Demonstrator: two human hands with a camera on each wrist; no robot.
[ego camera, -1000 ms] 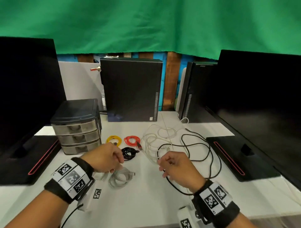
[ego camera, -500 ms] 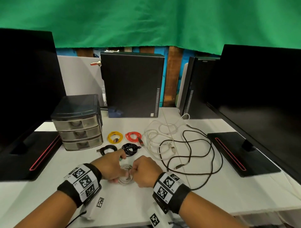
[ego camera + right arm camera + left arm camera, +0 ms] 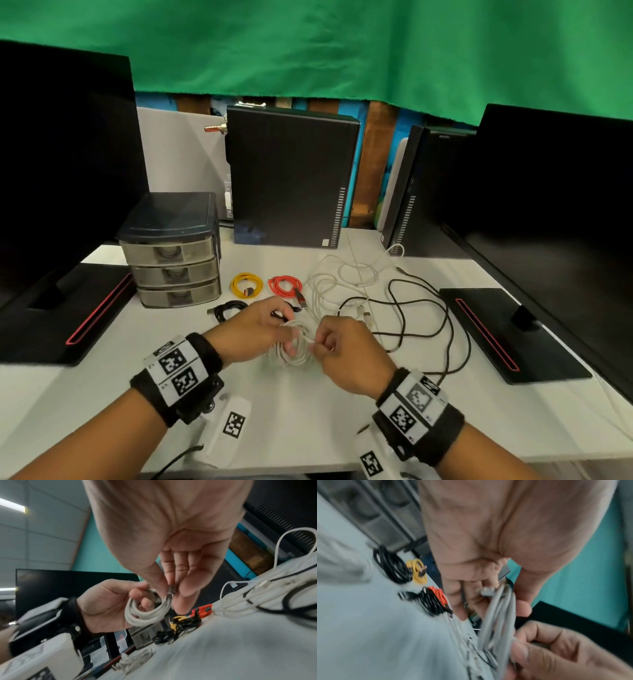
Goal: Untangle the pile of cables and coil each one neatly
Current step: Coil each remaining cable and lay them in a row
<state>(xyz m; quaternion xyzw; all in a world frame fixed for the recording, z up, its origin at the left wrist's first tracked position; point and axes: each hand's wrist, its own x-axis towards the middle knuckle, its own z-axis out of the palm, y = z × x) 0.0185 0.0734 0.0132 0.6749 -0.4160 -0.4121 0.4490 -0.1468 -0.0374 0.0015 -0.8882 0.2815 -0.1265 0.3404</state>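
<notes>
A small white coiled cable (image 3: 294,349) (image 3: 145,613) (image 3: 498,622) is held a little above the white table between both hands. My left hand (image 3: 253,329) (image 3: 109,605) grips the coil's left side with curled fingers. My right hand (image 3: 342,346) (image 3: 171,586) pinches the metal plug end (image 3: 172,589) at the coil's top. Behind them lies a loose tangle of white cable (image 3: 339,284) and black cable (image 3: 421,325). Coiled yellow (image 3: 246,284), red (image 3: 286,286) and black (image 3: 229,308) cables lie in a row; another black coil is mostly hidden by my left hand.
A grey three-drawer unit (image 3: 171,253) stands back left. Two black computer towers (image 3: 291,178) (image 3: 411,192) stand at the rear. Monitor bases (image 3: 68,311) (image 3: 507,332) flank the work area. The table's front edge (image 3: 308,469) runs under my wrists.
My right hand let go of the black cable and came left to the white coil. Both hands have lifted the coil slightly off the table; my right now pinches its plug.
</notes>
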